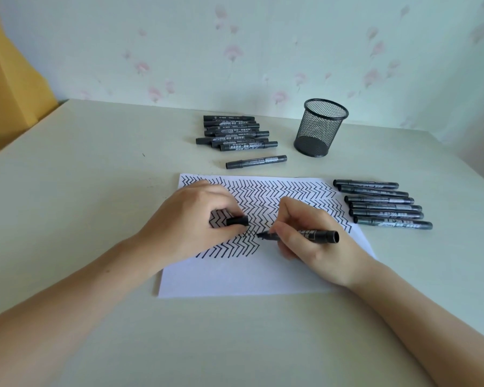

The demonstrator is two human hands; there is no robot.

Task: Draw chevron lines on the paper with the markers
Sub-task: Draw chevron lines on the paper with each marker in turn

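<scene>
A white sheet of paper (235,275) lies on the table, its upper two thirds covered with black chevron lines. My right hand (316,241) grips an uncapped black marker (319,235), its tip touching the paper at the right end of the lowest chevron row. My left hand (196,222) rests on the paper's left part and pinches the marker's black cap (237,220) between thumb and fingers.
A pile of black markers (235,134) and a single capped marker (256,162) lie behind the paper. Several more markers (383,203) lie in a row at the paper's right edge. A black mesh pen cup (320,127) stands at the back, near the wall.
</scene>
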